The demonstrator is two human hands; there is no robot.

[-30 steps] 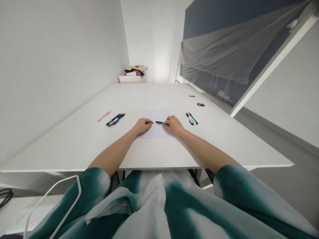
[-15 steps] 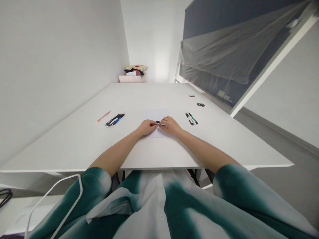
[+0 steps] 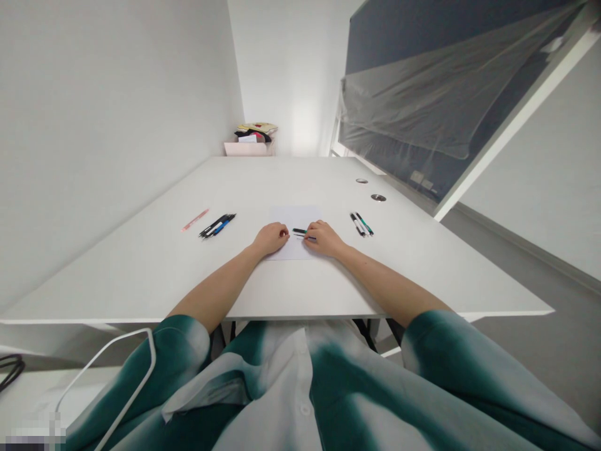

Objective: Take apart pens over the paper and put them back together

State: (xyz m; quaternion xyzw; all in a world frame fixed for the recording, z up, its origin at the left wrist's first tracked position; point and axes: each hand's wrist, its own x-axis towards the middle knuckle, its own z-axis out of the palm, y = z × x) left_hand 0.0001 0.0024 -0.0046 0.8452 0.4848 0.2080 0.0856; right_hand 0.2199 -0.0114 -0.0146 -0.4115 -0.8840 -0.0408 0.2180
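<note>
A white sheet of paper [image 3: 295, 219] lies on the white table [image 3: 141, 269] in front of me. A black pen with a green band [image 3: 299, 231] lies across the sheet, and a thin dark rod [image 3: 300, 237], perhaps a refill, lies just below it. My right hand [image 3: 323, 238] rests at the sheet's right side, its fingertips at the ends of both pieces. Whether it grips them is hidden. My left hand [image 3: 271, 238] lies curled at the sheet's lower left, apart from the pen, with nothing visible in it.
Left of the sheet lie a pink pen [image 3: 195, 220] and a bunch of dark and blue pens [image 3: 216, 226]. More pens [image 3: 360, 224] lie to the right. Round desk grommets [image 3: 378, 197] are set further right. A pink box [image 3: 248, 149] with cloth stands at the far end.
My hands came together over the pen, then drew slightly apart. The thin dark rod now shows separately below the pen.
</note>
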